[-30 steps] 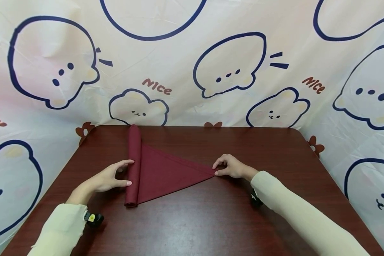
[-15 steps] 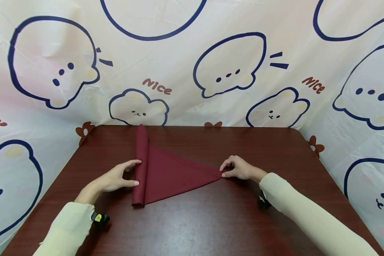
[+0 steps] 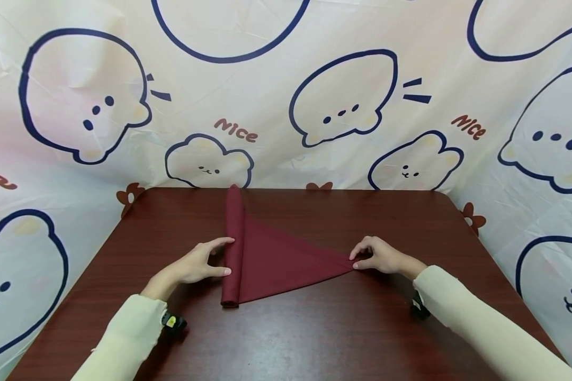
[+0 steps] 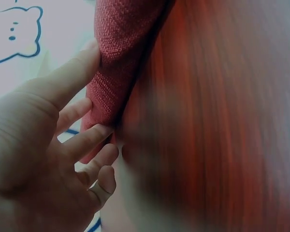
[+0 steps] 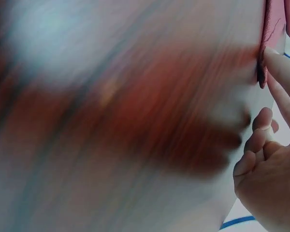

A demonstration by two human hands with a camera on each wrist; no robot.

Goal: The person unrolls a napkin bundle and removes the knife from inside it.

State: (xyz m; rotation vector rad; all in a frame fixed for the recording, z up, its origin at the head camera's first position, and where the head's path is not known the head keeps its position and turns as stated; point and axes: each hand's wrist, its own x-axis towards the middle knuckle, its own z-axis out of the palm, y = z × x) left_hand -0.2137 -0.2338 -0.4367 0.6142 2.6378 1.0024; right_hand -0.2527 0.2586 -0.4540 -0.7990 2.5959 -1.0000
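Nearest us, our two cream sleeves (image 3: 124,338) come in from the bottom corners over the dark wooden table (image 3: 291,338), each with a small wrist camera (image 3: 173,321) under the cuff.

Our left hand (image 3: 197,263) cups the rolled edge (image 3: 233,248) of the one maroon napkin (image 3: 276,256), thumb and fingers curled against the roll; the left wrist view shows the thumb (image 4: 72,75) pressing the cloth. Our right hand (image 3: 381,255) pinches the napkin's pointed tip at the right, thumb and forefinger closed on it.

Compared with a second ago, the whole napkin and both hands sit farther to the right on the table. The flat triangle between roll and tip looks about as wide as it was, so we judge this a slide of the cloth, or partly a turn of our head, and the rolling has hardly advanced.

The napkin lies mid-table, roll running near to far on the left, point aimed right.

By count: one napkin, one table, two hands, two wrist cameras. Farthest off hangs one printed backdrop (image 3: 286,95) of cartoon animals, with the word "Nice" readable twice.
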